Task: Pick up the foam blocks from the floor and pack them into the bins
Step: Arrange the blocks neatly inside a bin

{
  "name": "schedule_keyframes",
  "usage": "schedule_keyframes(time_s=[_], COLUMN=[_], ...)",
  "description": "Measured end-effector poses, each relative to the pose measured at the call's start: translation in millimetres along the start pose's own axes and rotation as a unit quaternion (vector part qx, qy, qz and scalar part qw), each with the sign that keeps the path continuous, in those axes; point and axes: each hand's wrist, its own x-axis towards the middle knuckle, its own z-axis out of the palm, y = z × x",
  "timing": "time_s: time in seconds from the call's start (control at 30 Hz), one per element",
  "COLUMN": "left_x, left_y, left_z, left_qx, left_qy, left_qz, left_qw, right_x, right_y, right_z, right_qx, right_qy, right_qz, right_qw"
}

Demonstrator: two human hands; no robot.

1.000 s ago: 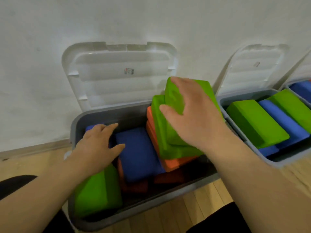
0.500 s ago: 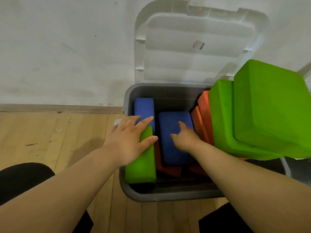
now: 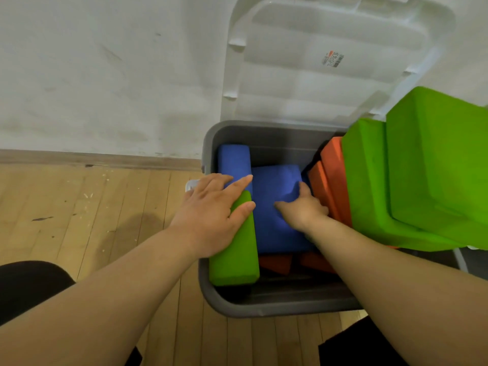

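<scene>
Blue flat block point(image 3: 274, 207): mid-bin, near end hidden under the right forearm point(image 3: 369, 273).
Orange blocks point(image 3: 332, 175): at its 3 o'clock, largely covered by leaning green blocks point(image 3: 422, 167) that the frame cuts off.
Right hand point(image 3: 303, 210): fingers curled over the flat block's 3 o'clock edge, tips unseen, thumb on top.
Left hand point(image 3: 211, 212): spread flat on the low green block point(image 3: 235, 249) at 9 o'clock, fingertips touching a narrow blue block point(image 3: 233, 162).
Grey bin point(image 3: 264, 307): lid point(image 3: 317, 75) open at 12 o'clock.

Bright, even light (edges bowed), slightly soft.
</scene>
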Motion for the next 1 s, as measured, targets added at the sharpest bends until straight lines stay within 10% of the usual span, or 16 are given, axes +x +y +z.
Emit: schedule_keyframes(time_s=[0.53, 0.83, 1.0], left_x=[3, 8, 19], left_y=[4, 26, 35], left_z=[1, -17, -37], left_qx=[-0.043, -0.192, -0.400], left_qy=[0.021, 0.070, 0.123], left_qz=[-0.004, -0.009, 0.010], left_qw=[0.999, 0.979, 0.908], right_x=[-41, -87, -107], right_y=[-12, -16, -28], right_z=[-40, -107, -127], right_qx=[0.072, 0.142, 0.335], right_qy=[0.071, 0.200, 0.245], right_qz=[-0.190, -0.326, -0.392], right_qw=[0.977, 0.913, 0.821])
